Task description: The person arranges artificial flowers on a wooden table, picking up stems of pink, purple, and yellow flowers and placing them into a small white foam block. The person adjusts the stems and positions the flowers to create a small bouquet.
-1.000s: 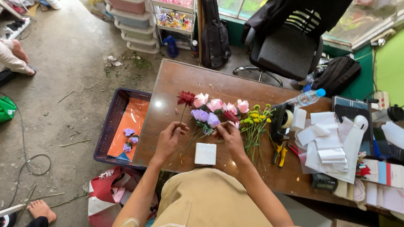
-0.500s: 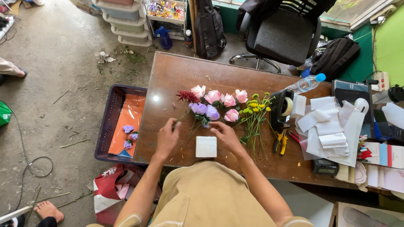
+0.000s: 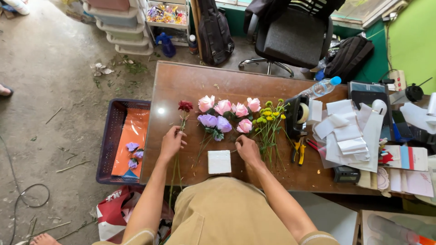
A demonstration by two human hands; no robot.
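My left hand [image 3: 171,143] is closed around the thin stem of a dark red flower [image 3: 185,106], which lies on the brown wooden table [image 3: 213,84] to the left of the other flowers. My right hand [image 3: 247,150] rests on the stems of a spread of pink roses [image 3: 223,107] and purple roses [image 3: 215,122]. Whether it grips a stem I cannot tell. Small yellow flowers [image 3: 268,119] with green stems lie just right of that hand. A white foam square [image 3: 219,162] sits on the table between my hands.
A tape dispenser [image 3: 298,116], yellow-handled pliers [image 3: 298,151], a water bottle [image 3: 320,88] and a pile of white paper [image 3: 346,130] fill the table's right side. A dark crate [image 3: 107,140] with orange paper stands on the floor at left. An office chair [image 3: 290,34] is behind the table.
The red flower has been drawn left, away from the bunch, with my left hand now closed on its stem. My right hand has shifted slightly right along the stems.
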